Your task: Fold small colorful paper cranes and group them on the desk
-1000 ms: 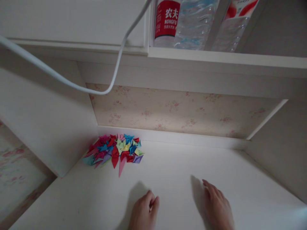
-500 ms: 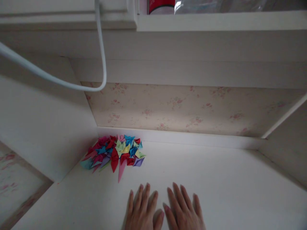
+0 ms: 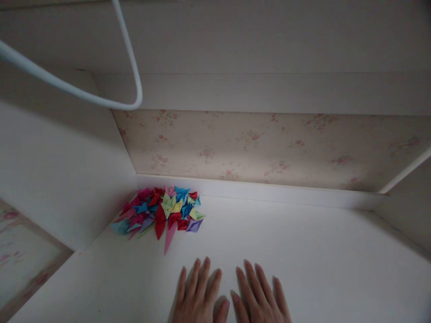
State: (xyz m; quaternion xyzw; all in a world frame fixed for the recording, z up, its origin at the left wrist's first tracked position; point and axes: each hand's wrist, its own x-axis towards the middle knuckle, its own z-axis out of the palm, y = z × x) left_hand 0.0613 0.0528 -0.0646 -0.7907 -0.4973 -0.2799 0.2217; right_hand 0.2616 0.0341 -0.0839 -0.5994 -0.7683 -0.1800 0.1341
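Origami [image 3: 182, 209] lay, in the head view, as a crowded heap in the far left corner of the white desk [image 3: 296, 246], close by the left panel [image 3: 67, 157] and the back strip [image 3: 269, 190]. Its pieces were red, pink, blue, purple, yellow and pale green, and they overlapped one another; a long pink tip [image 3: 170, 238] stuck out of the heap toward the person, and a purple piece [image 3: 194, 225] sat at its near right edge. The left hand [image 3: 197, 303] was palm down at the near edge of the view, its fingers straight and spread, the middle and ring fingers closer together than the others. It was the nearer hand to the heap, yet apart from it. The right hand [image 3: 264, 303] was palm down just beside it, fingers likewise stretched out and parted, with the widest gap before the little finger. The two thumbs pointed toward each other, near but not touching. Both hands seemed to rest on the desk; their wrists were out of view. Behind the desk ran flowered wallpaper [image 3: 215, 143], below a grey board [image 3: 242, 92]. A white cord [image 3: 84, 95] hung in a bend at the upper left, and the right panel [image 3: 412, 208] closed the far side.
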